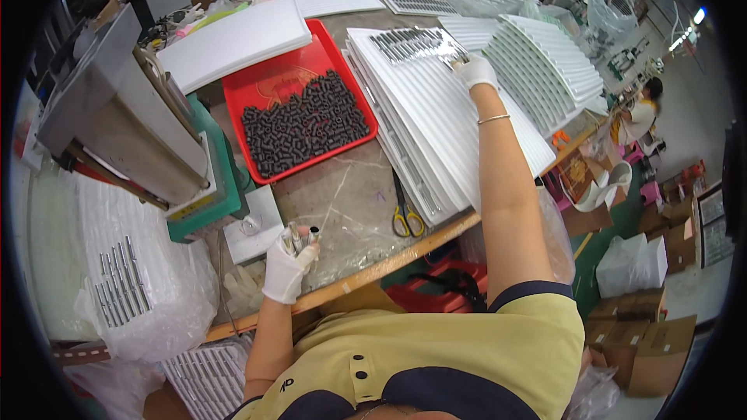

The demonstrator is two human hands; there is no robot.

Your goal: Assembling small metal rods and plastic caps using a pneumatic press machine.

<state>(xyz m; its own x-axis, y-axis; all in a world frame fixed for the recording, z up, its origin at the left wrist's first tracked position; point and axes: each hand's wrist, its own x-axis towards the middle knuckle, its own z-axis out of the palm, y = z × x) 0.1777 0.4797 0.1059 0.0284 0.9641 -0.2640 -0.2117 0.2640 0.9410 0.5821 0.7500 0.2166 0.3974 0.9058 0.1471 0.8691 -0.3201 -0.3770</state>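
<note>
My left hand (286,271), in a white glove with bare fingertips, is closed around a few short shiny metal tubes (296,238) above the table's front edge. One of them shows a dark end. My right hand (476,72), gloved too, reaches far forward over a stack of white ridged trays (451,120). Its fingers are closed at the right end of a row of metal tubes (405,44) lying in the top tray's grooves, and they seem to pinch a tube there. Small black sleeves (303,124) fill much of a red tray (372,126) between the hands.
A green-based bench press (206,202) stands at left, beside plastic-wrapped metal tubes (120,284). Yellow-handled scissors (406,220) lie near the table's front edge. More white ridged trays (537,70) are stacked at right. A person (642,120) sits farther off; cardboard boxes (661,350) stand on the floor.
</note>
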